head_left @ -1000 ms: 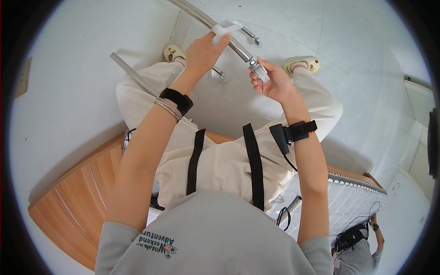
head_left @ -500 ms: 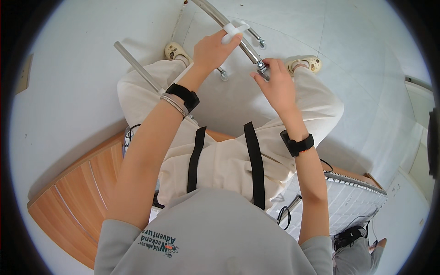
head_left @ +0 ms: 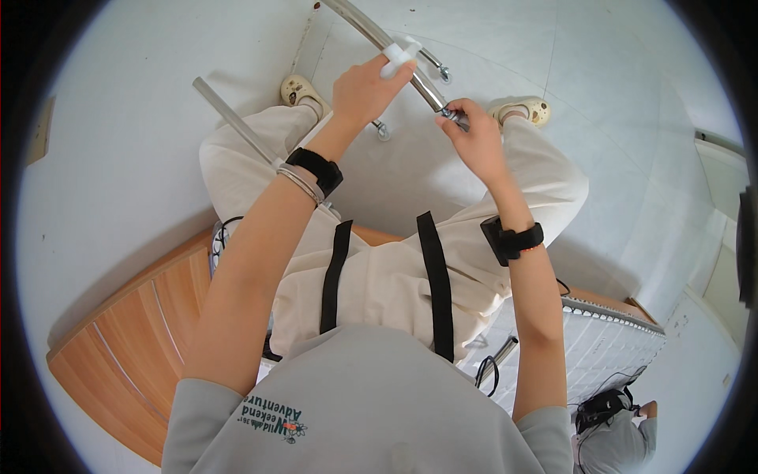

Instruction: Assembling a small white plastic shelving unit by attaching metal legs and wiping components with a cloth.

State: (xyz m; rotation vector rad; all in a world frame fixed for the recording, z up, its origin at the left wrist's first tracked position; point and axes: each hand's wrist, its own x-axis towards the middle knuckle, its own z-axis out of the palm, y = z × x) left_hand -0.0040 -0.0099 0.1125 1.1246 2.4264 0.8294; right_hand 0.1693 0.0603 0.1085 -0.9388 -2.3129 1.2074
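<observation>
Silvery metal tube, head view: slants in from the upper edge, smooth, shiny, looking bowed. Left hand grips around it at the white clip; right hand pinches the metal fitting at the tube's near end, partly hiding it. Step in hand, I judge: adjusting that fitting. Next move likely calls for steadying the tube, fitting kept in line.
</observation>
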